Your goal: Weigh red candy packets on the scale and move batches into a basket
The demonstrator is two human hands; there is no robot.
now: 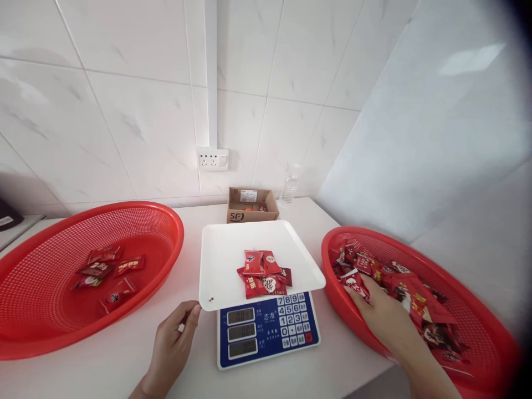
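Note:
My left hand (173, 338) has its fingers curled, thumb and forefinger pinched at the near left corner of a white tray (224, 249). The tray sits on a blue and white digital scale (270, 332) with number keys and lit displays. Several small red snack packets (266, 277) lie heaped on the tray. At the right, my right hand (376, 305) reaches into a red plastic basket (332, 244) and grips a red and white snack packet (354, 281). Many more red packets (415, 293) fill that basket around the hand.
Another red basket (166, 221) stands at the left, with several packets (103, 271) on its bottom. Behind the tray are an open cardboard box (253, 215) with some packets and a clear plastic bottle (290, 185). A socket (213, 159) is on the tiled wall.

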